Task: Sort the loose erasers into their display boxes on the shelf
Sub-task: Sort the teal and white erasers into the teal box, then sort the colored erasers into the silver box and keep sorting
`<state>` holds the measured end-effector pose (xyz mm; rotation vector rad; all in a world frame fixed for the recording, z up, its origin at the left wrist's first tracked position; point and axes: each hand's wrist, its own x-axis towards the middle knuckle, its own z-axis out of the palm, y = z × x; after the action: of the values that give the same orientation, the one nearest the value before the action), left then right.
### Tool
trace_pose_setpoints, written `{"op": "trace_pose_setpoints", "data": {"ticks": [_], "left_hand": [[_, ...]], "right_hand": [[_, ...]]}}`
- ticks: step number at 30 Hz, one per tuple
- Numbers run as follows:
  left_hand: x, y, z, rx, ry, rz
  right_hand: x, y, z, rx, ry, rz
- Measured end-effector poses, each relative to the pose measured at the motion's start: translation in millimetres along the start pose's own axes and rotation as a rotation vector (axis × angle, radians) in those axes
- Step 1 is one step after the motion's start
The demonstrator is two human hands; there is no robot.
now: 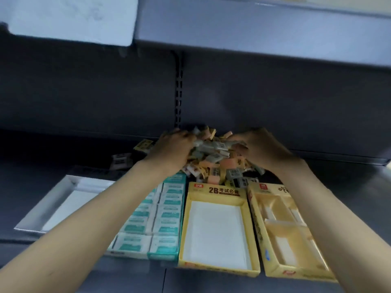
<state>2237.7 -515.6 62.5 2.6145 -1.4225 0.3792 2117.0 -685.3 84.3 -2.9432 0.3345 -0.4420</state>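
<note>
A heap of loose erasers [213,163], grey, orange and yellow-wrapped, lies at the back of the shelf. My left hand [173,148] and my right hand [257,144] reach into the top of the heap from either side, fingers curled around grey erasers [211,148]. Four display boxes stand in front of the heap: a bare white tray [53,199] at the left, a teal box [160,216] full of white-and-teal erasers, a yellow "2B" box [218,227] with nothing in it, and a yellow box [294,235] with bare compartments at the right.
A few stray erasers [121,160] and a yellow one [143,144] lie left of the heap. The dark shelf back wall [105,92] with a slotted upright [178,87] rises behind. An upper shelf [254,28] hangs overhead.
</note>
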Motion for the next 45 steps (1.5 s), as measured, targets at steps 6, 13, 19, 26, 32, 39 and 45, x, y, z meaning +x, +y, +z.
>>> {"op": "trace_pose_setpoints", "data": {"ticks": [6,13,19,26,32,39,45], "left_hand": [[-31.3,-63.6,-23.2,-0.175,0.024,-0.039],[-52.6,-139.3,-22.7,-0.441,-0.007,-0.024],[-71.6,-191.0,-16.2,-0.525,0.058,-0.059],[-93.8,-220.4,-19.8,-0.831,-0.085,-0.029],[-106.7,-233.4,-27.4,-1.14,-0.224,-0.09],[-115.1,-240.5,-23.8,-1.289,-0.248,-0.284],[-127.0,-234.5,-20.6,-1.376,-0.193,-0.357]], "right_hand": [[5.2,-62.6,11.6,0.063,0.015,0.142],[-9.4,-133.2,31.6,-0.167,0.013,0.214],[-17.6,-177.8,49.3,0.042,0.042,0.251],[-4.7,-218.6,68.1,0.104,0.082,0.263],[14.5,-238.2,84.6,0.159,0.04,0.263],[32.1,-258.0,96.9,0.307,0.035,0.181],[32.1,-260.5,104.8,0.334,0.008,0.137]]}}
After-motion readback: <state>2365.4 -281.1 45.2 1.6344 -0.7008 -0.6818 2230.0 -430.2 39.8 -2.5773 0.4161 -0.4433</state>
